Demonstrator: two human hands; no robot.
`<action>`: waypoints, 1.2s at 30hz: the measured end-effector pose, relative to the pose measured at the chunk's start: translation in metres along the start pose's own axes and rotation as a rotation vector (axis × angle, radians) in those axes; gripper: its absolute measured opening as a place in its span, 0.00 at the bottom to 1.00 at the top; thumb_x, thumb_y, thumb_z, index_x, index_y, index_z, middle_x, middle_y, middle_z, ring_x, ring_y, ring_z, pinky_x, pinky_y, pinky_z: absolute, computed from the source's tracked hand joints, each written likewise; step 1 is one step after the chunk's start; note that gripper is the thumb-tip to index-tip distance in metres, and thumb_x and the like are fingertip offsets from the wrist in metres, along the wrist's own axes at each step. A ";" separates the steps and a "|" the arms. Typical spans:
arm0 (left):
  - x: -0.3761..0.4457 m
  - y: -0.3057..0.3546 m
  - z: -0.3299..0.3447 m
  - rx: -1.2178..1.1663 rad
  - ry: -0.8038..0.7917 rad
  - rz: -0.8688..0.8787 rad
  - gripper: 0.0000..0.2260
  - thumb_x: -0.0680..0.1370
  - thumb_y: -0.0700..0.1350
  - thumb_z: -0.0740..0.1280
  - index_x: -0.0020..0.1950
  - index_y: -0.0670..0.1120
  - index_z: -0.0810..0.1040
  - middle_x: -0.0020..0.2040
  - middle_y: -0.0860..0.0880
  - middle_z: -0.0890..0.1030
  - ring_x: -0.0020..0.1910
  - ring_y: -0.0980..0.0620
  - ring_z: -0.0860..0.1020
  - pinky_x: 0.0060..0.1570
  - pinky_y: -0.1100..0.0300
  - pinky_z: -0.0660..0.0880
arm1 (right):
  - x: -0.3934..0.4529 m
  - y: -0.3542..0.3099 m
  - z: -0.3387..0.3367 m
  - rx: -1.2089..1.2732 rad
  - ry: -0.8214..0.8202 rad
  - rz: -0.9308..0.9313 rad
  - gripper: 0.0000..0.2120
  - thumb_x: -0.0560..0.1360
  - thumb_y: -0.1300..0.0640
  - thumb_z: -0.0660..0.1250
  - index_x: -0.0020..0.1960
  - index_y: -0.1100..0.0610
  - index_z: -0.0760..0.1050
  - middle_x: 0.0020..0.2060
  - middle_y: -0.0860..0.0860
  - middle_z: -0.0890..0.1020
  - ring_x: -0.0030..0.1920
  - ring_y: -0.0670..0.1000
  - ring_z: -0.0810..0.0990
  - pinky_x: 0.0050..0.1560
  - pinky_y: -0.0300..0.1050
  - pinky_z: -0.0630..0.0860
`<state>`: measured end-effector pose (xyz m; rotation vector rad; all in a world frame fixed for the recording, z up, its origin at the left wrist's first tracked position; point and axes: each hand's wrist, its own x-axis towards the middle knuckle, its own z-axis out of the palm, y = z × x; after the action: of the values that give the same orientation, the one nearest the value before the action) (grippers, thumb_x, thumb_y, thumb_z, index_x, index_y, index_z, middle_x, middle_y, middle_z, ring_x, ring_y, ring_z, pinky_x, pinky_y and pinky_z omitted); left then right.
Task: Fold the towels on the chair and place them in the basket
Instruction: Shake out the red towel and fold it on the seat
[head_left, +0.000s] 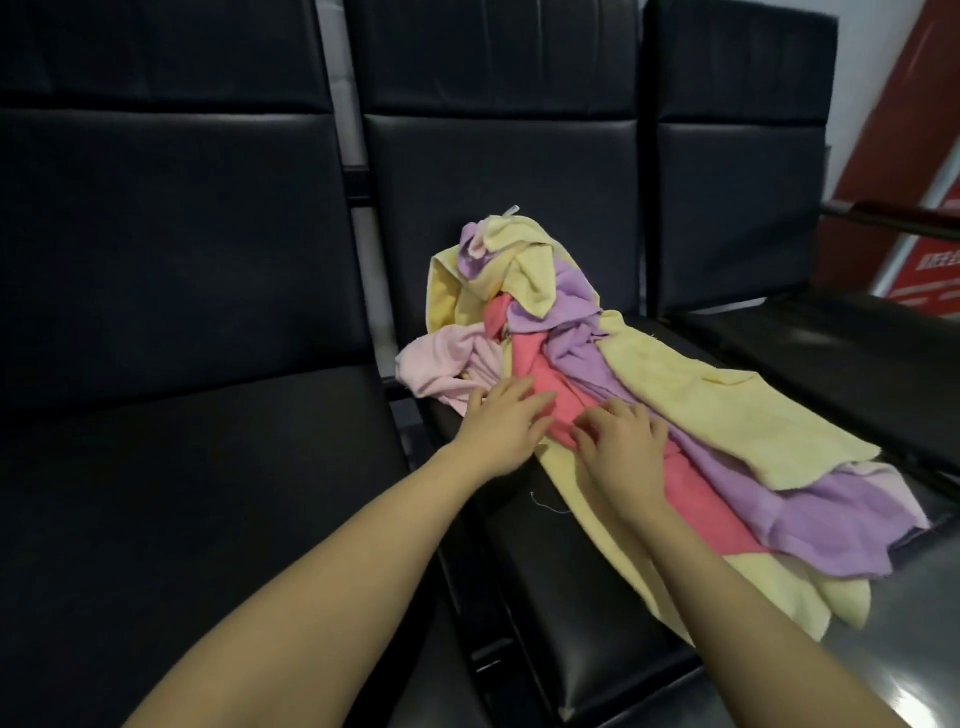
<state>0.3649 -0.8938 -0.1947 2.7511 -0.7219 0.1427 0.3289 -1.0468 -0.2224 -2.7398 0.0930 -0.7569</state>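
A single head-worn wide-angle view looks forward and down from close above the middle chair (524, 171) in a dark row. Both forearms enter from the bottom edge, and the towel pile (597, 374) sits near centre, slightly right.

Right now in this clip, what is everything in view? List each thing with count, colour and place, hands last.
black padded chairs: three, side by side, across the frame.
yellow terry towels: at least two, pale yellow, in the pile on the middle chair.
purple terry towels: count unclear, lilac, in the pile.
coral-red terry towel: one, centre of the pile.
pale pink terry towel: one, crumpled at the pile's left edge.
red printed banner: one, far right behind the chairs.
basket: none in view.
left hand: fingers straight, touching the coral-red towel.
right hand: fingers bent, on the coral-red towel.
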 end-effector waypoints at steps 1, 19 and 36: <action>0.004 -0.002 0.004 -0.016 -0.010 0.008 0.18 0.83 0.53 0.53 0.73 0.54 0.66 0.76 0.51 0.59 0.75 0.51 0.54 0.70 0.50 0.52 | 0.000 0.002 0.002 0.038 0.037 -0.014 0.07 0.76 0.53 0.67 0.46 0.54 0.82 0.45 0.51 0.81 0.51 0.57 0.74 0.49 0.47 0.57; -0.073 -0.012 -0.024 -0.438 0.614 0.195 0.14 0.77 0.51 0.64 0.46 0.43 0.83 0.40 0.50 0.82 0.41 0.53 0.77 0.42 0.51 0.73 | -0.037 -0.039 -0.058 0.427 0.287 -0.312 0.10 0.72 0.51 0.64 0.40 0.54 0.83 0.32 0.45 0.82 0.32 0.44 0.75 0.37 0.45 0.69; -0.054 -0.009 0.009 -0.166 0.185 -0.315 0.20 0.80 0.52 0.59 0.71 0.49 0.66 0.64 0.44 0.74 0.62 0.41 0.73 0.59 0.50 0.67 | -0.002 0.001 -0.015 -0.096 -0.130 -0.049 0.13 0.76 0.50 0.65 0.58 0.53 0.78 0.55 0.52 0.77 0.59 0.57 0.69 0.57 0.49 0.58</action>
<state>0.3231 -0.8642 -0.2148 2.6070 -0.2360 0.2521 0.3196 -1.0521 -0.2111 -2.8840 0.0354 -0.5992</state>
